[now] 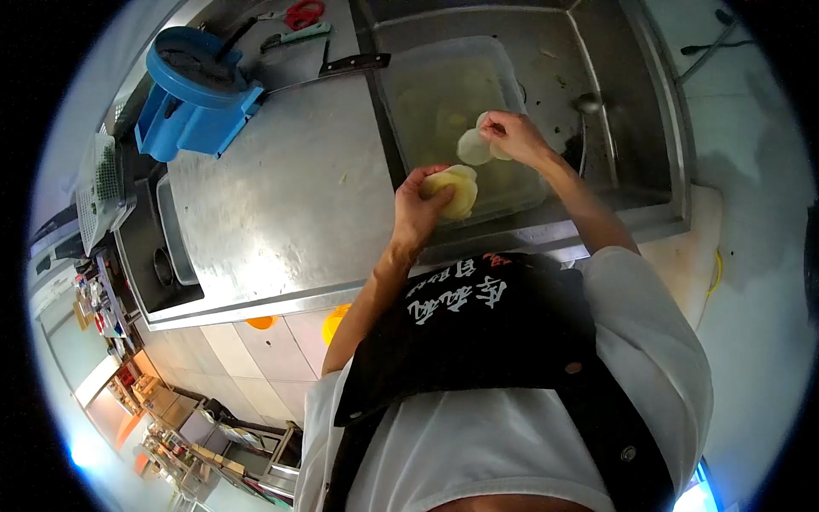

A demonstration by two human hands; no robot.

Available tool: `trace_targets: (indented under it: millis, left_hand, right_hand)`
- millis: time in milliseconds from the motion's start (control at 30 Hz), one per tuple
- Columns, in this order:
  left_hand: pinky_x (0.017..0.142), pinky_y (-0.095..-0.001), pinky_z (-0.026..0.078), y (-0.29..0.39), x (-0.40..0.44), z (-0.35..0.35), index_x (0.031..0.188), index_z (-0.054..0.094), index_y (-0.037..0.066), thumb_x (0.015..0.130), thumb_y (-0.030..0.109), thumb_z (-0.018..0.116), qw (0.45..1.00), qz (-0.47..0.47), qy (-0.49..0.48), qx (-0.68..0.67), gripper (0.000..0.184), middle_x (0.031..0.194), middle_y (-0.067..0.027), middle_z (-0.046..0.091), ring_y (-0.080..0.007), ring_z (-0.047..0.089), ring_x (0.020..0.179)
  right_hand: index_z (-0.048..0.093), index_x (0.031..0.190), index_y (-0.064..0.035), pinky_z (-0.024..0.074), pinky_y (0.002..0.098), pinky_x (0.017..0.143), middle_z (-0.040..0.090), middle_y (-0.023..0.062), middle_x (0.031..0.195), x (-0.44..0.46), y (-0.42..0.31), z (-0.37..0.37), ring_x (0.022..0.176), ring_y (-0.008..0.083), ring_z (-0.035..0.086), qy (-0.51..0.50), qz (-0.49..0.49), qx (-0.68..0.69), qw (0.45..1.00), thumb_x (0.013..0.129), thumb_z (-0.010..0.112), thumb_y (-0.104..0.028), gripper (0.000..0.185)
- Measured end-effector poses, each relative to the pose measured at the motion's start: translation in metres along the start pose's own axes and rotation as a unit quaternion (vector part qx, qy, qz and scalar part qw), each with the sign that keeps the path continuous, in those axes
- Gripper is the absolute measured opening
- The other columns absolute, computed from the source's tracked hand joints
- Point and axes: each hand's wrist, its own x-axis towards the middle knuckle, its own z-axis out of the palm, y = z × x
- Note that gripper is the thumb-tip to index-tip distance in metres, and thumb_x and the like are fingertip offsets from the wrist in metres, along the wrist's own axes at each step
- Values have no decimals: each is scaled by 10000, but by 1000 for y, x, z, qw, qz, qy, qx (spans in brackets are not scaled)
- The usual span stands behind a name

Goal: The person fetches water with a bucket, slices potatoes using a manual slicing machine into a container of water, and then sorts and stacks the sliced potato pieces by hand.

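Several thin, pale yellow round slices (459,189) lie stacked in my left hand (420,203), whose thumb presses on top of them. My right hand (510,136) pinches a few paler, translucent slices (473,148) between its fingertips, just above and to the right of the stack. Both hands are over the near part of a clear rectangular tub (503,205) of cloudy, yellowish water. More slices show dimly under the water.
The tub sits in a metal sink (627,102). To its left is a steel board (281,196) with a dark-handled knife (354,64) at its far edge. Beyond are a blue slicer-like device (196,102), a peeler (299,34) and red-handled scissors (304,14).
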Motion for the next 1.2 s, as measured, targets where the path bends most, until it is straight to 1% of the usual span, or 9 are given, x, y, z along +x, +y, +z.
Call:
trace_targets:
  millis: [167,300,367,500,567,800,967,1100,1200]
  left_hand:
    - [868,-297,474,-14,7,-2,1068,549,13,774,-9,640,997,78,12,26,309,1153,-103,567,-185,557,1010]
    - [854,-302,482,2,2,1,1073,543,6,778,-13,635,999,-10,-23,-31,310,1119,-94,577,-183,564,993]
    - [838,-306,489,0,2,-1,1081,538,5,787,-29,617,1000,-27,-16,1,307,1098,-88,581,-179,567,980]
    - [793,-301,504,-10,1,-3,1085,532,44,802,9,634,977,-45,-17,-208,303,992,-68,611,-168,600,891]
    - [781,-322,511,-17,4,-6,1099,515,62,816,39,637,944,-82,-52,-315,309,991,-64,609,-178,602,884]
    - [788,-350,502,-20,4,-7,1055,518,74,836,84,627,932,-131,-61,-332,244,1005,-53,595,-180,584,908]
    - [815,-360,497,-37,6,-12,1051,512,72,821,65,641,927,-131,-30,-349,263,1009,-56,589,-182,581,916]
    - [828,-351,498,-31,5,-14,1047,515,62,807,47,652,916,-182,-41,-354,276,1000,-61,590,-185,586,916]
    - [830,-341,500,-25,1,-14,1049,513,54,801,48,659,922,-209,-63,-319,288,1001,-63,591,-185,589,918]
  right_hand:
    - [604,918,-27,449,273,658,608,17,794,-10,-6,3,752,90,544,-81,-20,190,978,842,579,-146,143]
    - [576,1018,-43,466,267,690,601,36,928,-20,-34,5,856,106,547,-180,-86,200,959,856,556,-124,182]
    - [533,1092,-59,482,266,689,577,48,1011,-29,-48,-3,907,128,546,-170,13,339,925,860,536,-102,236]
    - [445,1206,-97,513,268,664,519,70,1144,-32,-33,1,987,165,533,-86,108,446,884,865,506,-70,348]
    - [476,1179,-87,514,268,635,545,65,1102,-27,-17,8,951,153,548,-115,93,417,897,865,508,-68,316]
    - [561,1054,-47,496,221,572,606,31,975,-36,-46,22,807,93,577,-141,81,217,963,872,480,-44,200]
    - [517,1238,-126,474,269,756,587,9,1083,-16,-27,-3,985,110,540,-188,107,297,930,916,501,-236,341]
    - [428,1309,-119,432,357,885,495,80,1258,55,87,11,1109,187,496,-62,227,189,953,872,558,-345,509]
    - [360,1346,-81,441,368,875,533,161,1189,96,161,73,1142,264,476,-84,169,-7,982,790,650,-398,703]
